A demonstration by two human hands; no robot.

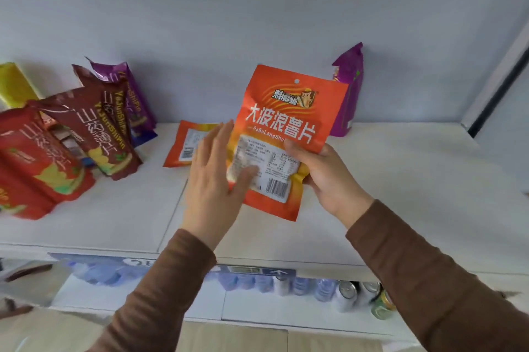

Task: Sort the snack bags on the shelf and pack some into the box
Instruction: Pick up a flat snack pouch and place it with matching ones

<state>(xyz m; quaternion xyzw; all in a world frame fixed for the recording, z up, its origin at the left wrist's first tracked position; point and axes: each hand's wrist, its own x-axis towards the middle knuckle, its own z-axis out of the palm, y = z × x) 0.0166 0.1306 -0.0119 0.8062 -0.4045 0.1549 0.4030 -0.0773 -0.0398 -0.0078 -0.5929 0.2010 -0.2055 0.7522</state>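
My right hand point(329, 177) grips an orange chip bag point(286, 122) by its right edge and holds it upright above the white shelf point(400, 194). My left hand point(214, 174) is spread flat, its thumb lying against the bag's clear window. A second orange bag point(183, 145) lies flat on the shelf behind my left hand. Several red and maroon snack bags point(57, 151) lean together at the left. Behind them stands a purple bag point(134, 99). Another purple bag point(347, 94) stands against the wall at the right. A cardboard box point(237, 340) shows at the bottom edge.
A yellow bag point(14, 85) sits at the far left by the wall. Below the shelf, a lower level holds water bottles point(243, 283) and drink cans point(363, 294). A dark vertical frame point(498, 76) runs along the right side.
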